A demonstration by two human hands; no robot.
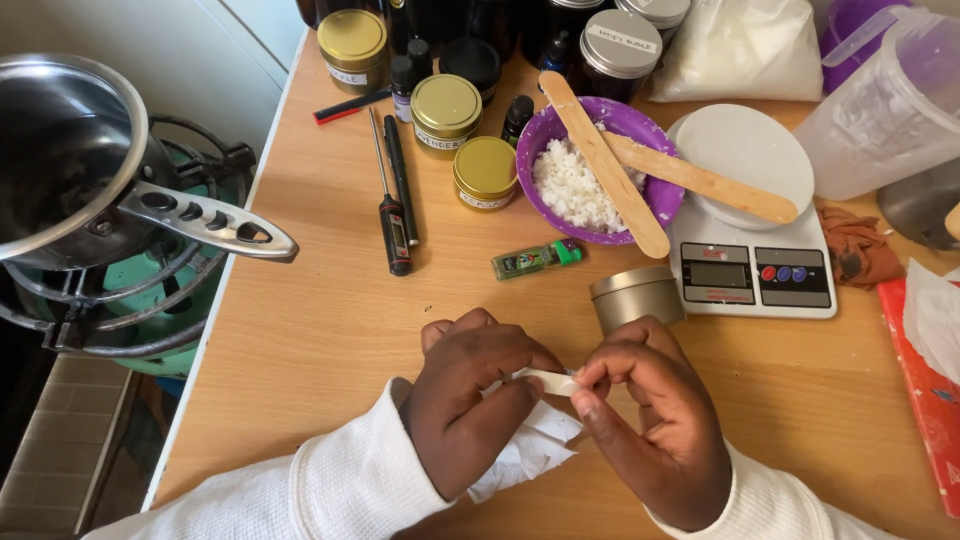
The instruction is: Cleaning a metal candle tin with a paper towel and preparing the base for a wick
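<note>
Both hands meet low at the middle of the wooden table [300,330]. My left hand [470,400] and my right hand [650,420] pinch a small white strip [550,379] between their fingertips. Crumpled white paper [525,455] lies under my left hand. Just beyond my right hand stands a small round silver tin [636,297]. Both sleeves are white.
A purple bowl [660,200] of white flakes with two wooden sticks [600,160] sits beside a white kitchen scale [750,270]. Gold-lidded jars [446,108], a probe thermometer [392,215], a green lighter [536,259], a clear jug [885,110]. A steel pan [80,160] sits on a burner at left.
</note>
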